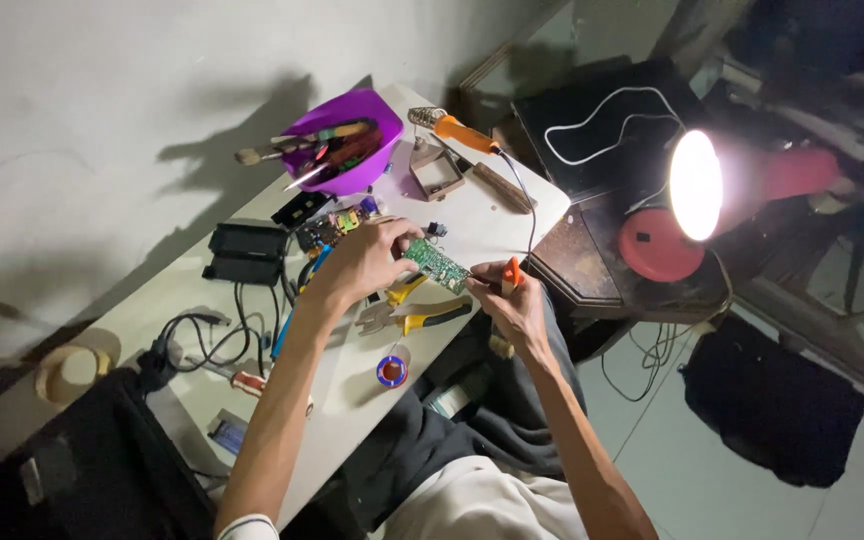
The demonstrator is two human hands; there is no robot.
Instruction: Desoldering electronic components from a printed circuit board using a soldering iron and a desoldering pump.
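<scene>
Circuit board (436, 265) between both hands

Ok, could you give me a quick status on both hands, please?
Left hand holds green circuit board. Right hand grips orange-handled tool at board's edge. Yellow pliers underneath.

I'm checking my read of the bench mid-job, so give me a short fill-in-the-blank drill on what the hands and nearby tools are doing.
1. The left hand holds a small ____ circuit board.
2. The right hand has its grip on a tool with an ____ handle.
3. The brushes stand in a ____ bowl at the table's far end.
4. The yellow-handled pliers lie on the table, ____ the circuit board.

Missing words: green; orange; purple; below
</scene>
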